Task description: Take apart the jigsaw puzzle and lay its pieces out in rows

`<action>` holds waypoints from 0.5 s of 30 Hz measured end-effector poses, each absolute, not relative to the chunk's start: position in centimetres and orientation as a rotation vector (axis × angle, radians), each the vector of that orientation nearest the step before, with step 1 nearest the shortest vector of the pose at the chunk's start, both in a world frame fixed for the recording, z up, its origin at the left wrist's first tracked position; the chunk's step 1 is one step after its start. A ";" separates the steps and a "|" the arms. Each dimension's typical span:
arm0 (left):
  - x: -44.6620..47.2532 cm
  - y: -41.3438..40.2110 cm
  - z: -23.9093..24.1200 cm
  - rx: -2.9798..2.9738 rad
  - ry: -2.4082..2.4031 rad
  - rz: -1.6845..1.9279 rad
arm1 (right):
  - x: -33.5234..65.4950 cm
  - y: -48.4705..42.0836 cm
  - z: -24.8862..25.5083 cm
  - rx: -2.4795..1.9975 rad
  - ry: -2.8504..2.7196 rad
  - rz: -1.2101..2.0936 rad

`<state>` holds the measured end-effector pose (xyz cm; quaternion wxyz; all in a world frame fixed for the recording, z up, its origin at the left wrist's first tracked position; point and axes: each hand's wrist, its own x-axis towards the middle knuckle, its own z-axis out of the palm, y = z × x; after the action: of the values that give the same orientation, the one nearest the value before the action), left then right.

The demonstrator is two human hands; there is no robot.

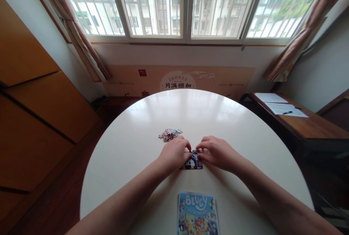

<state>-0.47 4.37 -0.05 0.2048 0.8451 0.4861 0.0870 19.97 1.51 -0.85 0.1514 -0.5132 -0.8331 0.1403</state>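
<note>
A small, partly assembled jigsaw puzzle (193, 163) lies flat on the table, dark with a blue and white picture. My left hand (176, 153) is at its left side, fingers curled and thumb and fingertips against the upper left part. From the right, my right hand (215, 152) holds the upper right edge with bent fingers and thumb. Whether a loose piece is between the fingertips is too small to make out. Just beyond my left hand sits a pile of loose puzzle pieces (169, 134), many-coloured and heaped up.
A Bluey picture sheet or booklet (197, 213) lies near me on the round white table (122, 137). To the right stands a wooden desk (321, 124) with papers (286, 109) and a pen (287, 112). Windows and a printed board (231, 77) are behind the table.
</note>
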 end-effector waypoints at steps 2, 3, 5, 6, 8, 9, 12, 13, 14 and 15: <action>-0.5 4.4 -0.1 2.362 1.353 0.256 | 19.9 1.5 -0.8 -1.494 -2.347 0.444; -0.5 4.4 0.0 2.363 1.355 0.254 | 19.8 1.6 -0.8 -1.502 -2.324 0.464; -0.4 4.4 0.1 2.357 1.359 0.253 | 19.8 1.6 -0.8 -1.514 -2.281 0.496; -0.4 4.4 0.1 2.345 1.362 0.258 | 19.8 1.7 -0.8 -1.513 -2.262 0.509; -0.4 4.4 0.1 2.306 1.350 0.275 | 19.9 1.8 -1.0 -1.498 -2.237 0.551; -0.4 4.5 0.0 2.284 1.336 0.285 | 19.9 1.9 -1.2 -1.487 -2.224 0.579; -0.7 4.9 0.0 2.226 1.287 0.342 | 20.1 2.1 -1.3 -1.464 -2.185 0.688; -1.0 5.2 0.2 2.205 1.281 0.365 | 20.2 2.2 -1.3 -1.457 -2.175 0.724; -1.5 5.6 0.4 2.178 1.279 0.388 | 20.3 2.2 -1.3 -1.451 -2.167 0.753; -2.0 6.0 0.6 2.143 1.285 0.411 | 20.4 2.2 -1.2 -1.443 -2.160 0.777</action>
<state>-2.01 5.99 0.64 0.2998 0.8073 0.4841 0.1548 20.39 2.20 -1.20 0.2136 -0.5198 -0.7783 0.2801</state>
